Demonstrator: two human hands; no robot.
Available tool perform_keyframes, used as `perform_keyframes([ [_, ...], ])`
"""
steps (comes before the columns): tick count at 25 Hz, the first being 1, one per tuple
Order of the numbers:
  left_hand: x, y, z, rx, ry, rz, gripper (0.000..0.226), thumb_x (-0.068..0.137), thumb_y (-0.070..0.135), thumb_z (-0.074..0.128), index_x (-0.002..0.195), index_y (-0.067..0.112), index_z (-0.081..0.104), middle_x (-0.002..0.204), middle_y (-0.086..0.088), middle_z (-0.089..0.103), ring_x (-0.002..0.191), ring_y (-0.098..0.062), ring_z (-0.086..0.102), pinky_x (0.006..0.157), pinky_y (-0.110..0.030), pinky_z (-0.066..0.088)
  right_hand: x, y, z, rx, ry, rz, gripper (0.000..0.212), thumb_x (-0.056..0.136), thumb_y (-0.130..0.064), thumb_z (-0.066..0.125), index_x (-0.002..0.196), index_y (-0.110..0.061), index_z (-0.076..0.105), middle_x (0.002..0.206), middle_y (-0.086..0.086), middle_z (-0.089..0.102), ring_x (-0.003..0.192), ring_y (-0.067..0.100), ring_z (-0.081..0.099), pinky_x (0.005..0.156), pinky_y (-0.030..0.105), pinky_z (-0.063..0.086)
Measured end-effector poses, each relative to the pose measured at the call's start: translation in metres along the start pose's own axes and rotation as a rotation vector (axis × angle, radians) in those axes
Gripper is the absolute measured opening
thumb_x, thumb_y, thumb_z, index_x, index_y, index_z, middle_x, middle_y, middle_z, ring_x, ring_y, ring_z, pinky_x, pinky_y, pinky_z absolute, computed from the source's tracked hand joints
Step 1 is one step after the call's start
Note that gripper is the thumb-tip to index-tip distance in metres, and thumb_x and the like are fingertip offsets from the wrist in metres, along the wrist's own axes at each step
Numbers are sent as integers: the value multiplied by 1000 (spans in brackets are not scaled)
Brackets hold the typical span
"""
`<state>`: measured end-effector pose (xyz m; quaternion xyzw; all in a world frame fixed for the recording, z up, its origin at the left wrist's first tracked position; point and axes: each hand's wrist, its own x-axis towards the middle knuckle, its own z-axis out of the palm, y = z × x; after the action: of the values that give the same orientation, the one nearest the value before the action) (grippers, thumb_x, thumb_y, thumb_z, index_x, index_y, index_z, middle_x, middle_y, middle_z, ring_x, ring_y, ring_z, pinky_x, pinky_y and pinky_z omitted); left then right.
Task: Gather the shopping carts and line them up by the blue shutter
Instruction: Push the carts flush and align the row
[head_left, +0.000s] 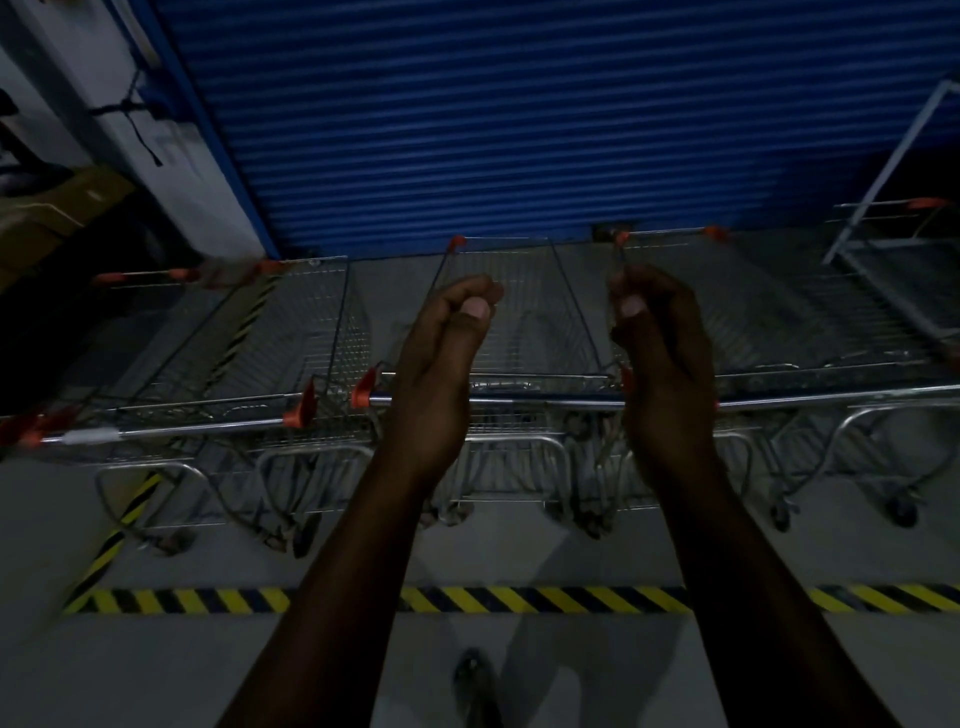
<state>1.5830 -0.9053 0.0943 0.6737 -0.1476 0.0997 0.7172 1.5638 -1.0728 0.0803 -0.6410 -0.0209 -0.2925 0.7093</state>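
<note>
Carts (509, 332) at shutter (519, 119) | hands: L (441, 364) + R (660, 358) loosely curled, holding nothing

The light is dim. A grey concrete floor (156, 670) carries a yellow-and-black hazard stripe (519, 600) across the near side; a white pillar (171, 156) stands far left.
</note>
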Motion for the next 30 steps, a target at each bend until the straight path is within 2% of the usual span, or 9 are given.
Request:
perform_keyframes([
  [5,53,-56,-12,114,-89,-114,36,94,41,47,114,19,68,118,4,70,113,-7,63,96,-15,46,44,51,18,-124,-15,18,28,100,-16,52,125,-4,55,124,8,61,112,8,57,98,20,43],
  [8,78,-116,-32,206,-149,-253,20,100,35,54,106,26,71,107,7,72,102,-4,65,84,-10,46,67,104,28,-298,-61,65,33,98,-25,56,126,-7,57,122,3,61,114,9,57,101,24,44],
  [12,91,-192,-52,425,-221,-370,16,100,30,57,90,37,67,95,15,70,90,4,63,83,-18,44,76,180,32,-422,-80,139,48,92,-42,58,125,-7,60,125,9,61,118,23,58,106,39,44],
  [17,99,-236,-44,513,-266,-448,12,95,35,61,89,33,70,94,12,70,94,-9,65,82,-21,48,89,235,25,-587,-238,179,38,96,-26,57,125,-3,60,130,17,58,122,30,54,106,38,41],
  [21,98,-269,-44,850,-335,-303,26,81,40,56,88,23,75,97,5,75,95,-15,69,87,-32,53,95,267,10,-1002,-576,251,27,101,-22,50,115,-8,68,122,17,65,113,35,60,96,38,44],
  [23,104,-279,-53,956,-349,-226,32,80,41,52,89,22,76,95,2,76,92,-18,71,84,-32,55,81,273,8,-1259,-765,185,45,104,-42,29,111,-18,67,114,11,69,103,34,65,86,41,51],
  [26,122,-283,-78,1200,-366,-250,50,82,46,34,85,17,75,90,-6,76,87,-30,71,77,-34,54,61,279,21,-1412,-834,49,65,102,-56,15,78,-17,62,71,9,68,63,33,66,59,38,52],
  [28,127,-282,-98,1468,-383,-279,50,85,42,30,77,13,70,78,-12,72,74,-37,70,66,-36,52,52,277,37,-1455,-817,-65,65,105,-52,17,73,-17,63,62,9,64,54,32,62,53,35,48],
  [30,131,-286,-114,1665,-498,-251,43,87,33,30,83,13,68,73,-16,68,66,-41,67,62,-39,48,52,275,51,-1525,-834,-158,61,106,-47,25,73,-16,66,62,9,64,53,32,60,52,37,42],
])
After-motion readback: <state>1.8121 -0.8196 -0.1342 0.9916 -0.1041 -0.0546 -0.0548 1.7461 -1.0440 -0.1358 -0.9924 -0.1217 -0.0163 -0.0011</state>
